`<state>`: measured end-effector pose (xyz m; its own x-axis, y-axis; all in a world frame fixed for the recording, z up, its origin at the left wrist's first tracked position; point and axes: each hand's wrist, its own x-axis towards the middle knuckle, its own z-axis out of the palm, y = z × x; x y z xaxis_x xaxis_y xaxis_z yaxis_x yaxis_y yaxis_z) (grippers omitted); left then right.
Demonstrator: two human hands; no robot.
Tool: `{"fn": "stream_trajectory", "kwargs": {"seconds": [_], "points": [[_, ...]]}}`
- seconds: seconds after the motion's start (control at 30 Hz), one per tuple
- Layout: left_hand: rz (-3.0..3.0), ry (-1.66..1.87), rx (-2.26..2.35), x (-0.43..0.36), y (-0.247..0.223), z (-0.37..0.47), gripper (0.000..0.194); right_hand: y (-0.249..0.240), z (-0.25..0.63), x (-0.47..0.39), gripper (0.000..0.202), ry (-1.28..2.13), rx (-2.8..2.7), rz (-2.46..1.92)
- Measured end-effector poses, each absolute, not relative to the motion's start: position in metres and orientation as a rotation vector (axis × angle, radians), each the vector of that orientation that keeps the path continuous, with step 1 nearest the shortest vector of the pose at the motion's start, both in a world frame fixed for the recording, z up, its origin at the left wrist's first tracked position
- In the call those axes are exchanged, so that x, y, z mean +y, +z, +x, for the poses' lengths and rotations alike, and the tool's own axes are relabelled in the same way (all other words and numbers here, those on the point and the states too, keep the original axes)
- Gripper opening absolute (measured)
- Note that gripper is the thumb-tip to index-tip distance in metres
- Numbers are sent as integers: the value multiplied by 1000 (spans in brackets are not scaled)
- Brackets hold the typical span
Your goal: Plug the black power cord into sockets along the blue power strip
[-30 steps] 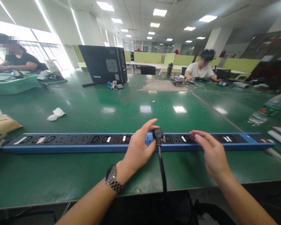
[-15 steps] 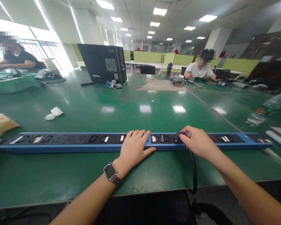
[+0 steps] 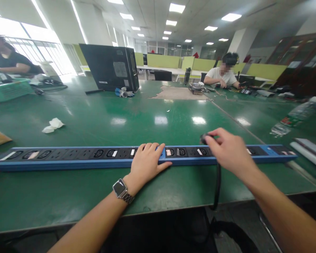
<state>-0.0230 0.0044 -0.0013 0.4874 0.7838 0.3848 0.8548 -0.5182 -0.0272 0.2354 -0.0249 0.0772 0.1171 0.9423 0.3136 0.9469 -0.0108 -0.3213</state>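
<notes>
A long blue-and-black power strip (image 3: 76, 163) lies across the table, with rows of sockets facing up. My left hand (image 3: 146, 163), a watch on its wrist, holds the strip near its middle; the fingers reach over the far edge and the thumb lies along the near side. In my right hand (image 3: 225, 149) is a black power plug (image 3: 203, 138), pinched between thumb and fingers and held a little above the sockets, apart from them. Its thick black cable (image 3: 217, 186) hangs down over the table's front edge. White labels mark several sockets.
On the green table (image 3: 107, 196) stand a black computer case (image 3: 110, 68) with gloves (image 3: 124, 92) beside it, crumpled tissue (image 3: 53, 125), a green basket (image 3: 12, 91) and a plastic bottle (image 3: 296, 116). Two people sit across the table, left and right.
My right hand has pulled the plug up out of a socket, which now shows uncovered with a white label. My left hand stays on the strip. The view has shifted slightly.
</notes>
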Motion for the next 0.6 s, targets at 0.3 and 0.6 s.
{"fn": "stream_trajectory", "kwargs": {"seconds": [0.3,0.6], "points": [[-2527,-501,-1393,3,-2,-22,63,52,377,-9,34,121,-1861,-2145],[-2572,-569,-1447,4,-2,-24,62,57,372,-1,23,9,-1842,-2217]]}}
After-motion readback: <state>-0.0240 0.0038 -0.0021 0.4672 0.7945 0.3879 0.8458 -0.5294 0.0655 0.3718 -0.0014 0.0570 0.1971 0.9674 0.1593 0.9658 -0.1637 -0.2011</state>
